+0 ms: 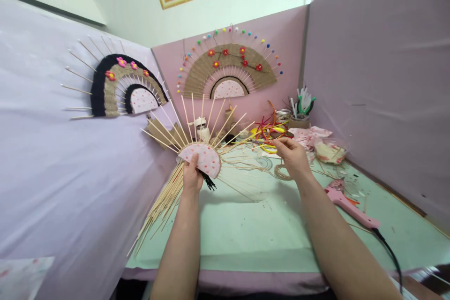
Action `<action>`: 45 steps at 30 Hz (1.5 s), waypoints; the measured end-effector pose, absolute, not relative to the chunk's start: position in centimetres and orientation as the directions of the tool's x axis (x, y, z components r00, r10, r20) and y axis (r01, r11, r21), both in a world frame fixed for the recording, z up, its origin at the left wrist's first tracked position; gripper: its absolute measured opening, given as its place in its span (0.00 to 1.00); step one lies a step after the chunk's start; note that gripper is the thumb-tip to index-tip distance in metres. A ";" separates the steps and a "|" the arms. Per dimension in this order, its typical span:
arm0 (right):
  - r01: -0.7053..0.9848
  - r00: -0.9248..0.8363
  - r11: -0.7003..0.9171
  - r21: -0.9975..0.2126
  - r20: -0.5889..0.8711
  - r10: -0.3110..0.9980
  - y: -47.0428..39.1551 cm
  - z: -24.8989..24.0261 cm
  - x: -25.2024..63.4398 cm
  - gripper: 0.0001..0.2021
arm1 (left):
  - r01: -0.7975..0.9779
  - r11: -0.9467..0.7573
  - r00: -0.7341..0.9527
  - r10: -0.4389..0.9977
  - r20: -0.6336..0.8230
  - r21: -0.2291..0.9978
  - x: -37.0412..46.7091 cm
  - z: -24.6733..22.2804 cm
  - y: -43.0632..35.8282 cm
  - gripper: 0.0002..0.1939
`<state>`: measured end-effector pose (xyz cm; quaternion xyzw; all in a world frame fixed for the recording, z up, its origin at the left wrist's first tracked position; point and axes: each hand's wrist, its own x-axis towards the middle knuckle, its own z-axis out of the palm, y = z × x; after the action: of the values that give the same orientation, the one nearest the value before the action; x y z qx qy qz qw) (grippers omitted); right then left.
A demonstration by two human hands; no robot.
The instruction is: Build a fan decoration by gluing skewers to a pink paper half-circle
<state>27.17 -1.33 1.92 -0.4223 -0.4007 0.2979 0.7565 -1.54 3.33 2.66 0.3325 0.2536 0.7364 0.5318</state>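
My left hand (pixel 193 173) grips a half-round fan base (pixel 206 157), covered in white cloth with red spots, thumb on its front. Thin wooden sticks (pixel 194 117) spread out from its curved edge, and a black yarn tassel (pixel 208 180) hangs below. Tan twine runs along the edge near the stick bases. To the right, my right hand (pixel 291 152) is pinched closed above the table, apparently on a thin strand of twine; the fingers partly hide it. A loose coil of twine (pixel 282 173) lies just below that hand.
Many loose sticks (pixel 165 201) lie at the table's left. A pink glue gun (pixel 353 208) with a black cord rests at right. Pipe cleaners (pixel 269 126), spotted cloth (pixel 309 137) and a tool pot (pixel 299 119) are behind. Two decorated fans (pixel 230 68) hang on the partitions.
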 end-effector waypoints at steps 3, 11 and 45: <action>-0.104 0.523 0.505 -0.857 0.385 0.761 -1.4 2.0 27.0 0.15 | -0.619 -0.326 -0.219 0.945 0.241 0.715 -1.5 2.9 3.1 0.17; -0.103 0.452 0.552 -0.828 0.455 0.767 -2.0 2.3 26.3 0.12 | -0.620 -0.380 -0.241 0.925 0.294 0.687 -1.5 3.0 2.9 0.18; 0.588 -0.007 0.722 -0.364 0.890 0.455 -4.8 -0.3 17.1 0.14 | -0.797 -0.113 0.055 0.965 0.257 0.593 0.4 2.0 2.3 0.15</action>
<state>17.07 -4.80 -0.27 -0.3686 -0.7076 -0.0554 0.6003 0.43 2.33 2.01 0.3178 0.1317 0.6748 0.6529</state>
